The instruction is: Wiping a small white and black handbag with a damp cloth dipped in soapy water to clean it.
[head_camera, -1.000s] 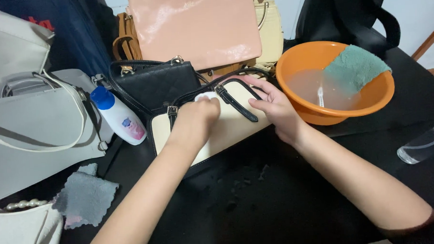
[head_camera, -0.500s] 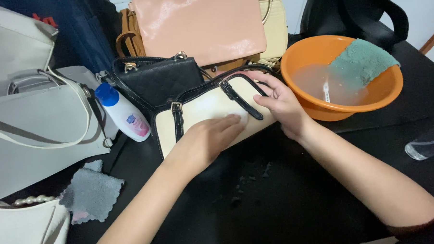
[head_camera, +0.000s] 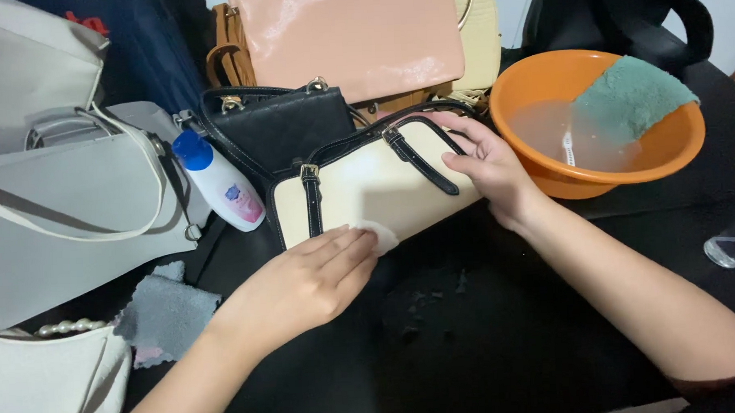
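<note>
Cream handbag point(head_camera: 367, 190) lies flat, long axis rising rightward; left hand point(head_camera: 305, 278) presses white pad point(head_camera: 379, 234), right hand point(head_camera: 484, 166) steadies it, palm spread.

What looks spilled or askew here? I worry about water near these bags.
Dark wet-looking specks dot the black table just below the cream handbag. A teal cloth hangs half over the orange basin's rim. Nothing looks damaged.

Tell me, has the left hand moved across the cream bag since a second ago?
Yes. The left hand slid from near the black strap buckle down to the cream bag's lower edge, toward the person, pressing a small white pad.
</note>
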